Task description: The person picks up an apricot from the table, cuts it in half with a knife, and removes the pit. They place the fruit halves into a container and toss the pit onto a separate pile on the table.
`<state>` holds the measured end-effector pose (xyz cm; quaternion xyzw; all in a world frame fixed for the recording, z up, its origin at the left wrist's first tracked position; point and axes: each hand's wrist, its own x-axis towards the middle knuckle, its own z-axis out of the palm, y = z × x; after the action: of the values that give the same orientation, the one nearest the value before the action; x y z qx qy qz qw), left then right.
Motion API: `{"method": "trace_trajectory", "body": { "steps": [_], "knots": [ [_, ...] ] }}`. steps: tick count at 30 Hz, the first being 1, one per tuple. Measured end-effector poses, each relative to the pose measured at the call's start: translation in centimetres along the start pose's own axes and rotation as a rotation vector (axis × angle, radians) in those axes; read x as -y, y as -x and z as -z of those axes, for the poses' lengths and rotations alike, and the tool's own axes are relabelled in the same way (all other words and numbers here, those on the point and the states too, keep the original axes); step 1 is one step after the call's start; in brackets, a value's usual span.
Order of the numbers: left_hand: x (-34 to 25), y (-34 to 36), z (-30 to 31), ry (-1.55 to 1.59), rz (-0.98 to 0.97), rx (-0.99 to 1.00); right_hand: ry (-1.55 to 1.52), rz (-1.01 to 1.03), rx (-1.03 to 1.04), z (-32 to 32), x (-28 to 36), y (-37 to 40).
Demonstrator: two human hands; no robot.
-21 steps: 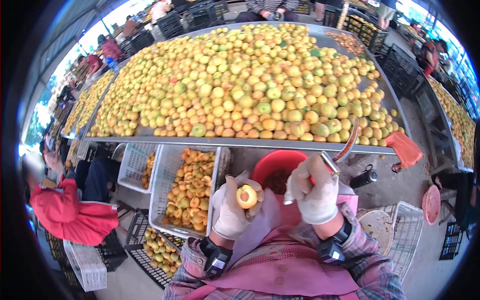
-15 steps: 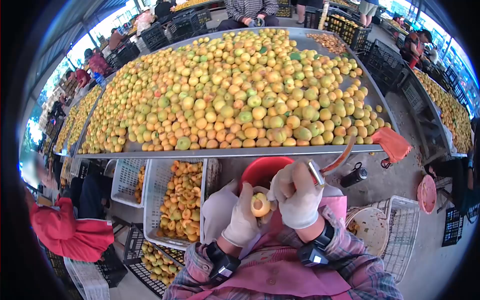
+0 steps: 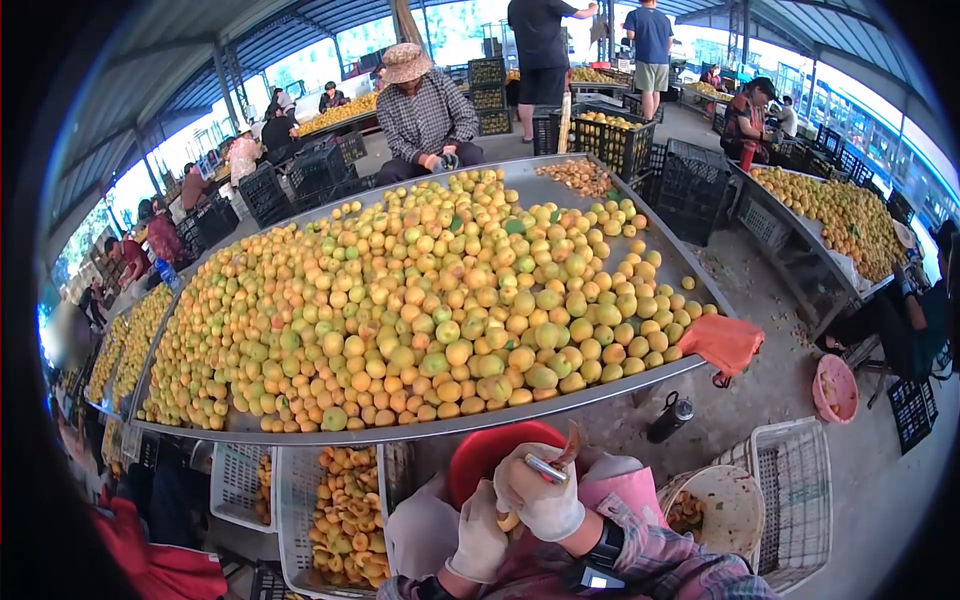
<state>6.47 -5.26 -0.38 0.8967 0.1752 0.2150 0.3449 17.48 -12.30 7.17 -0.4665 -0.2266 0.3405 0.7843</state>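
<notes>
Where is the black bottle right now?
In the head view, the black bottle is on the floor, right of the red bucket and by the near right corner of the metal table.

Yellow fruit (image 3: 508,521) sits mostly hidden between left hand (image 3: 479,538) and right hand (image 3: 541,497). Silver-ended tool (image 3: 545,469) is in right hand, curved strip (image 3: 572,443) toward 12 o'clock.

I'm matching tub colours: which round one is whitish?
The whitish bucket by the right-hand white crate; the red tub and pink basin are strongly coloured.
</notes>
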Motion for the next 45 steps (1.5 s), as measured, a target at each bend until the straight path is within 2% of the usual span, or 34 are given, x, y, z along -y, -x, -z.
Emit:
{"method": "trace_trajectory", "body": {
  "steps": [1,3,4,6,8,10,12,14,15,16,18,21,23,25,27,29,32,33,35,36,38,39,40,41,42,43,44,45],
  "knots": [
    [0.1,0.1,-0.2,-0.001,-0.003,0.000,0.000,0.003,-0.001,0.2,0.1,-0.1],
    [0.8,0.7,-0.9,-0.105,-0.102,-0.058,0.260,0.186,0.139,1.0,0.1,-0.5],
    [1.2,0.7,-1.2,-0.108,-0.084,-0.051,0.252,0.169,0.141,1.3,-0.2,-0.7],
    [2.2,1.0,-1.4,-0.374,-0.330,-0.146,0.051,0.076,0.015,1.3,-1.2,-1.0],
    [-0.1,0.7,-0.3,-0.151,-0.199,-0.061,-0.029,0.108,-0.026,0.5,0.0,-0.8],
    [0.1,1.0,-0.3,-0.056,-0.111,-0.020,-0.201,0.086,-0.008,0.9,-0.5,-0.8],
    [0.3,1.3,-0.3,-0.028,-0.051,0.038,-0.241,0.038,-0.011,0.9,-0.6,-0.4],
    [1.3,1.4,-1.0,-0.218,-0.219,-0.026,-0.037,0.074,0.015,0.8,-0.8,0.0],
    [1.3,1.4,-1.0,-0.217,-0.218,-0.025,-0.196,-0.017,-0.028,0.4,-0.6,0.2],
    [1.2,1.3,-1.0,-0.297,-0.286,-0.048,-0.195,-0.017,-0.030,0.6,-0.6,0.1],
    [1.2,1.2,-0.9,-0.378,-0.356,-0.072,-0.010,-0.028,0.073,0.9,-0.4,-0.2],
    [1.0,1.1,-0.7,-0.292,-0.293,-0.028,-0.042,-0.081,0.156,1.9,-1.5,-0.3],
    [0.4,0.7,0.2,-0.054,-0.052,0.202,0.010,-0.109,0.197,1.9,-1.0,-0.1],
    [0.4,0.2,0.8,0.045,-0.089,0.234,0.061,-0.139,0.241,2.0,-0.8,-0.1],
    [-0.1,-0.2,1.2,0.141,-0.126,0.265,-0.045,-0.178,0.304,2.5,-1.4,-0.3],
    [-1.0,-0.3,1.4,0.712,0.337,0.389,-0.099,-0.201,0.335,2.8,-1.7,-0.4],
    [-0.4,0.3,0.6,0.894,0.416,0.431,-0.070,-0.193,0.392,3.0,-1.8,-0.3],
    [-0.3,0.2,0.8,0.897,0.419,0.430,-0.043,-0.262,0.370,2.8,-1.3,-0.3],
    [-0.1,0.0,1.5,0.817,0.454,0.584,-0.015,-0.337,0.348,2.5,-1.6,0.0],
    [-0.4,0.5,1.0,0.820,0.457,0.582,0.085,-0.214,0.401,2.2,-2.4,0.2],
    [-1.0,1.8,-0.2,1.183,0.503,0.243,0.194,0.004,0.540,1.9,-2.3,0.5],
    [-1.3,0.5,1.2,1.072,0.696,0.476,0.194,0.000,0.538,1.9,-2.1,0.5],
    [-0.9,0.2,1.4,1.076,0.703,0.477,-0.079,-0.206,0.349,1.8,-2.0,0.7],
    [-0.3,0.0,1.5,0.882,0.329,0.491,-0.346,-0.401,0.155,1.8,-1.9,0.7],
    [-0.1,-0.6,1.6,0.670,-0.038,0.485,-0.342,-0.401,0.161,2.0,-1.8,0.1],
    [-0.7,-1.1,1.5,0.801,-0.034,0.423,-0.206,-0.171,0.180,2.3,-1.7,-0.4],
    [-0.9,-1.3,1.9,0.801,-0.035,0.421,-0.072,0.059,0.197,2.4,-1.7,-1.0],
    [-1.0,-1.6,2.1,1.036,0.297,0.423,0.060,0.156,0.075,2.2,-1.7,-1.5]
  ]
}}
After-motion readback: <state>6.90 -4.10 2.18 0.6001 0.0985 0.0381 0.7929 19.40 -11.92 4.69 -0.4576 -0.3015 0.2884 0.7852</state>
